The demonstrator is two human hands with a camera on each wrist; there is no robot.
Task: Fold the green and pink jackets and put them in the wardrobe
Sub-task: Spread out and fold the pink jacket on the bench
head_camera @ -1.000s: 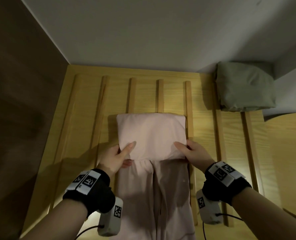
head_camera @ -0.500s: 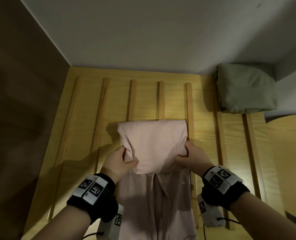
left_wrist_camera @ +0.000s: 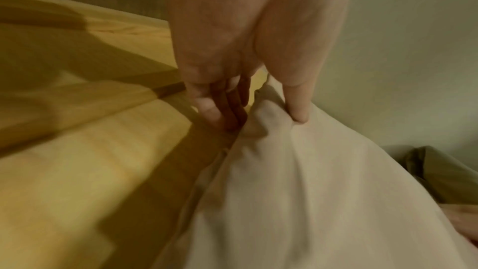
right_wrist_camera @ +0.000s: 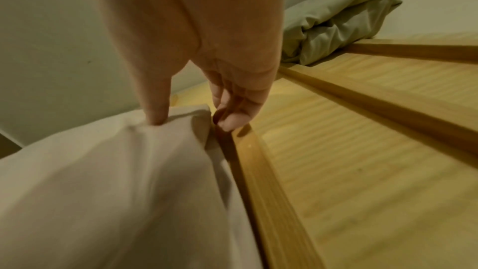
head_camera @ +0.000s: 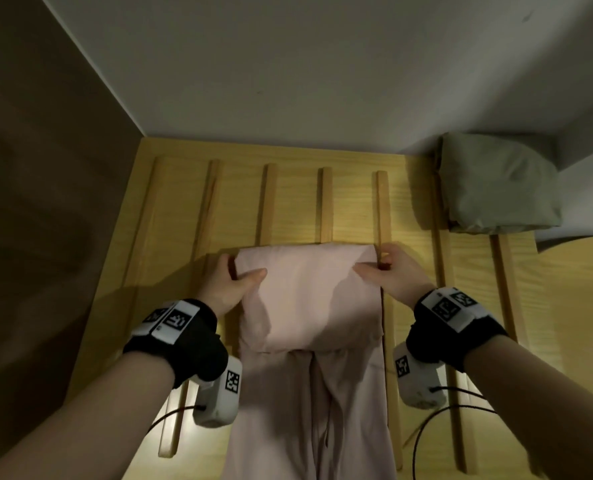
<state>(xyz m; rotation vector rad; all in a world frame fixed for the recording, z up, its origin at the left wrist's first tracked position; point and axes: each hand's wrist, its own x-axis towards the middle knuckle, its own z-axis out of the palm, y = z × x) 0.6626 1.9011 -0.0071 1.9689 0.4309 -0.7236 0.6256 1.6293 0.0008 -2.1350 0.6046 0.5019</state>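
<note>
Pink jacket (head_camera: pixel 308 299) lies on slatted wood surface (head_camera: pixel 295 202), top part doubled over. L hand (head_camera: pixel 229 289) pinches its left edge, thumb on top, fingers under; R hand (head_camera: pixel 395 275) pinches right edge same way, fingertips touching raised slat (head_camera: pixel 385 216) just beside grip. Green jacket (head_camera: pixel 499 188) sits folded well right of R hand, against back wall (head_camera: pixel 288 81).

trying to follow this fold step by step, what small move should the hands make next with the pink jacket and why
Probably roll the folded bundle toward the body once more. Both the left hand and right hand pinch the far corners of the pink jacket, and a long unfolded stretch lies nearer on the wooden slats. The green jacket sits folded already.
</note>
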